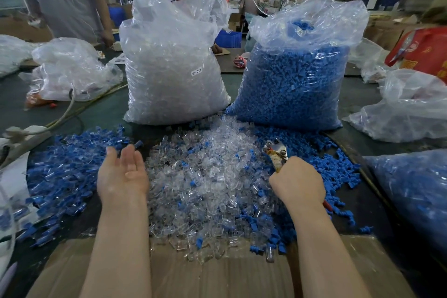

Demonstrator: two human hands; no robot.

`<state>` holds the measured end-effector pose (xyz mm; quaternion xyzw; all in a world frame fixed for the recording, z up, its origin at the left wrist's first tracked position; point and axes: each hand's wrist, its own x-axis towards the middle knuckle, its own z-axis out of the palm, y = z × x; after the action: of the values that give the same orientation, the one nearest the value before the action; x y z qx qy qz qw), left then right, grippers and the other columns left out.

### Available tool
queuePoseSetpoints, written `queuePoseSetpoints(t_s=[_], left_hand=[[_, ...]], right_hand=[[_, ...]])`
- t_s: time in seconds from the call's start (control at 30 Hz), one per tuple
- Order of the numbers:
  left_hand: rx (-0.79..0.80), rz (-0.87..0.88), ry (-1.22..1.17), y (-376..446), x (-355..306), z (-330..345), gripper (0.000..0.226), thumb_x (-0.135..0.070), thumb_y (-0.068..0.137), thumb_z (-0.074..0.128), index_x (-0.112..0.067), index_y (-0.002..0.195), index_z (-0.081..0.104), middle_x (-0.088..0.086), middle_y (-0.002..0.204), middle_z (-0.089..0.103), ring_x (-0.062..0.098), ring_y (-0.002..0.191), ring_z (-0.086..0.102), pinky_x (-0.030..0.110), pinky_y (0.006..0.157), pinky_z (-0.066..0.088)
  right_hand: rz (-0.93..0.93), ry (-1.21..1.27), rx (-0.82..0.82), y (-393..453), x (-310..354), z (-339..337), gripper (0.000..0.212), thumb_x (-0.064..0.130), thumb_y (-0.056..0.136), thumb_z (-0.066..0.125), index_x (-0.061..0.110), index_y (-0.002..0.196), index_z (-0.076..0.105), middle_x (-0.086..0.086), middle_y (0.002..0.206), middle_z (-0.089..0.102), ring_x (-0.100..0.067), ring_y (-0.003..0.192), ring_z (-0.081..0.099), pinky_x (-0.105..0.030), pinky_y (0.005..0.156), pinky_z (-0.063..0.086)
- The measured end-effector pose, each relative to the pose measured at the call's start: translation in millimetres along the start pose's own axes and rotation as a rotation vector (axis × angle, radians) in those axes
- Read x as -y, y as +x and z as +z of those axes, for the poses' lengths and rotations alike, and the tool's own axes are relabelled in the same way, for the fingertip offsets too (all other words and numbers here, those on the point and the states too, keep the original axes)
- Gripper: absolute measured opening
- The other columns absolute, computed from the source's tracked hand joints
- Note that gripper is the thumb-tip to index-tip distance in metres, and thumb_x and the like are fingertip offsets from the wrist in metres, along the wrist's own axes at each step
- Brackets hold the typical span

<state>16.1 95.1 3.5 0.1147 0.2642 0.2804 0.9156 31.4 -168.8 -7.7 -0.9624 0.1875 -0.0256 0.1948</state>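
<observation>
**A:** What are the hands doing?

**B:** The left hand [122,172] lies palm up left of centre, with its fingers straight and loose and nothing in it. The right hand [298,181] is fisted round the handles of the pliers [277,152]. Their metal nose points up toward the middle of the frame, and I cannot tell whether it is closed.

**A:** And the parts?

**B:** The clear pieces [205,176] are heaped in the centre, between the two hands. Loose blue pieces [338,167] lie to the right, and a mixed pile [65,167] lies at the left.

**A:** How would you do this well?

**B:** I'd pick up one clear piece with the free hand and bring it to the nose. That seems better than digging the tool into the heap. Then squeeze squarely.

**A:** Is anything in the way?

**B:** Two tall bags stand just behind the heap and would block a long reach. The clear bag [169,75] is at upper centre and the blue bag [295,84] at upper right. Spilled pieces lie on the cardboard [217,273] along the bottom edge. A cable [70,106] curves in at the left.
</observation>
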Motion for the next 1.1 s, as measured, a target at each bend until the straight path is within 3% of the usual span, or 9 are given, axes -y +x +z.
queuePoseSetpoints(t_s=[0.13, 0.27, 0.33, 0.4, 0.5, 0.6, 0.77, 0.97, 1.1], left_hand=[[0.246, 0.111, 0.879, -16.6, 13.0, 13.5, 0.022, -0.026, 0.089, 0.070, -0.018, 0.108, 0.068, -0.002, 0.107, 0.074, 0.007, 0.089, 0.066, 0.023, 0.078, 0.051], [0.683, 0.186, 1.662, -34.8, 42.4, 11.9, 0.050, -0.045, 0.083, 0.070, -0.028, 0.129, 0.058, -0.015, 0.121, 0.061, 0.001, 0.091, 0.059, 0.018, 0.075, 0.049], [0.805, 0.231, 2.012, -39.4, 59.9, 8.3, 0.059, -0.053, 0.083, 0.068, -0.032, 0.136, 0.052, -0.011, 0.136, 0.053, 0.006, 0.100, 0.060, 0.035, 0.093, 0.053], [0.814, 0.356, 2.241, -40.5, 72.4, 5.5, 0.054, -0.052, 0.085, 0.067, -0.033, 0.134, 0.054, -0.007, 0.144, 0.047, 0.014, 0.116, 0.057, 0.048, 0.108, 0.041], [0.767, 0.454, 2.199, -41.4, 75.6, 6.6, 0.034, -0.039, 0.087, 0.070, -0.031, 0.120, 0.065, -0.007, 0.130, 0.055, 0.006, 0.089, 0.060, 0.032, 0.087, 0.051], [0.713, 0.523, 2.169, -40.9, 73.8, 5.5, 0.019, -0.034, 0.086, 0.074, -0.032, 0.104, 0.070, -0.018, 0.082, 0.059, -0.003, 0.063, 0.055, 0.018, 0.053, 0.038], [0.685, 0.629, 2.161, -41.5, 70.9, 6.2, 0.009, -0.040, 0.083, 0.074, -0.033, 0.084, 0.069, -0.020, 0.069, 0.059, -0.003, 0.061, 0.056, 0.016, 0.051, 0.037], [0.635, 0.707, 2.052, -40.0, 73.4, 4.4, 0.013, -0.020, 0.084, 0.065, -0.032, 0.081, 0.065, -0.015, 0.075, 0.065, 0.005, 0.065, 0.061, 0.027, 0.063, 0.053], [0.648, 0.699, 1.918, -38.6, 74.9, 3.6, 0.015, -0.026, 0.083, 0.072, -0.032, 0.084, 0.058, -0.016, 0.075, 0.061, 0.002, 0.071, 0.057, 0.024, 0.059, 0.045]], right_hand=[[0.007, 0.001, -0.007, 0.5, -0.6, 0.9, 0.021, 0.020, 0.086, 0.063, 0.014, 0.073, 0.047, -0.004, 0.070, 0.054, -0.019, 0.058, 0.049, -0.026, 0.045, 0.031], [0.005, 0.025, -0.002, 0.7, -2.2, 0.7, 0.027, 0.023, 0.086, 0.062, 0.017, 0.074, 0.039, -0.003, 0.076, 0.047, -0.017, 0.060, 0.043, -0.028, 0.049, 0.030], [-0.003, 0.035, -0.018, 0.7, -3.0, 0.5, 0.027, 0.021, 0.085, 0.062, 0.018, 0.074, 0.038, -0.002, 0.075, 0.046, -0.017, 0.059, 0.041, -0.027, 0.048, 0.027], [-0.001, 0.048, -0.051, 0.8, -2.9, -0.2, 0.021, 0.020, 0.086, 0.061, 0.017, 0.077, 0.041, -0.001, 0.072, 0.045, -0.016, 0.058, 0.039, -0.026, 0.046, 0.025], [-0.011, 0.069, -0.100, 1.9, -2.4, -1.8, 0.012, 0.020, 0.088, 0.058, 0.014, 0.086, 0.048, -0.001, 0.071, 0.044, -0.015, 0.057, 0.037, -0.027, 0.046, 0.024], [-0.026, 0.084, -0.118, 2.4, -2.2, -2.9, 0.012, 0.020, 0.089, 0.056, 0.014, 0.086, 0.047, -0.001, 0.070, 0.044, -0.015, 0.057, 0.037, -0.028, 0.046, 0.023], [-0.086, 0.149, -0.139, 2.7, 2.1, -2.6, 0.010, 0.019, 0.088, 0.056, 0.013, 0.087, 0.047, 0.000, 0.070, 0.044, -0.014, 0.057, 0.036, -0.030, 0.049, 0.024], [-0.155, 0.252, -0.161, 2.2, 5.4, -0.1, 0.011, 0.024, 0.089, 0.056, 0.016, 0.084, 0.049, 0.002, 0.069, 0.047, -0.014, 0.058, 0.038, -0.034, 0.056, 0.028], [-0.168, 0.312, -0.157, 4.2, 6.1, 1.1, 0.014, 0.029, 0.090, 0.058, 0.017, 0.088, 0.051, 0.001, 0.075, 0.052, -0.024, 0.072, 0.050, -0.034, 0.066, 0.037]])
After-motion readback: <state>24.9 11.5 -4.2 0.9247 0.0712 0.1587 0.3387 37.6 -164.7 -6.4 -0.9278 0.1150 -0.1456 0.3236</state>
